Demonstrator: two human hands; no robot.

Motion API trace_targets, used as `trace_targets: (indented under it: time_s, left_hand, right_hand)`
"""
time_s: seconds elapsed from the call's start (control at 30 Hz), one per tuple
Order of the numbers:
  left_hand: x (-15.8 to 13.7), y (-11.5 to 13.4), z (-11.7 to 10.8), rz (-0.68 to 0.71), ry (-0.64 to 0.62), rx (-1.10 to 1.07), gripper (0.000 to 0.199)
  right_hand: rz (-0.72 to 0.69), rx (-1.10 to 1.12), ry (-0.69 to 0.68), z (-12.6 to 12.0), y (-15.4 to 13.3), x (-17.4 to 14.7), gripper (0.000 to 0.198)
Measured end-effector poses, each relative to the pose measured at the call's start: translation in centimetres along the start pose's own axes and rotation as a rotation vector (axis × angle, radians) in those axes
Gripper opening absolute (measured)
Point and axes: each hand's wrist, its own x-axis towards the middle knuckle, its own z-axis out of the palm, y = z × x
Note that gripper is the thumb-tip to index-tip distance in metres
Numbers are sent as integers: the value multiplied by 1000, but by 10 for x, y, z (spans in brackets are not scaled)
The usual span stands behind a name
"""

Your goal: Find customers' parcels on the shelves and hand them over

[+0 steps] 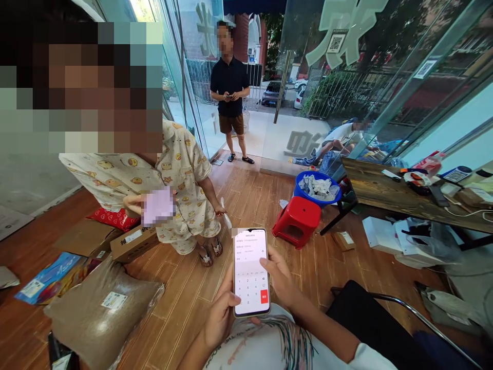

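Floor [185, 313] is glossy brown wood plank, long narrow strips. On the left, a bulging tan bag [96, 318] in clear shiny film, white label stuck on, creases along its edges; behind it, a long flat-sided cardboard box [134, 244] and a slick blue package [56, 275]. Ahead: red stool [296, 218], molded plastic, rounded square seat, cut-out sides; just behind it a round blue plastic tub [299, 192] heaped with crumpled grey-white wrapping. To the right, a dark wood-grain table [365, 177] on black legs, clutter at its far right; a black chair [389, 318] with a curved chrome bar sits close by. Tall glass panel [290, 103] beyond, with big pale characters. Phone [251, 277] is a slim slab with rounded corners and a dark edge, held portrait in front of the wearer's printed white shirt [265, 344]. Screen lit: pale form on top, text too small to read, number keypad below, red key at lower right. Grip: left hand [219, 311] holds the left edge, thumb at the lower-left corner; right hand [279, 275] closes around the right edge, thumb on the screen's right side. Both narrow, phone between them.
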Motion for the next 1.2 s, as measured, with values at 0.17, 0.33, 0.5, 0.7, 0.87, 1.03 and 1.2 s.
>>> trace_targets:
  time_s: [0.17,0.33,0.5,0.7,0.87,1.03,1.2]
  left_hand:
    - [-1,-2,0,-25,15,26,93]
    - [-2,1,6,-8,5,17,88]
    - [-4,3,10,-11,23,8,88]
    - [-3,4,6,-12,36,44,90]
    - [-2,5,6,-17,21,37,90]
    - [-2,7,7,-21,30,34,91]
    - [-2,7,4,-23,27,36,93]
  right_hand:
    - [-23,-23,89,5,-2,3,28]
    - [-29,-40,121,8,-4,4,26]
    - [-6,-24,114,8,-4,5,29]
    - [-2,-27,115,9,-6,5,29]
    - [-3,-27,118,10,-4,7,29]
    - [12,-22,126,9,-2,8,28]
    - [27,-10,128,8,0,9,27]
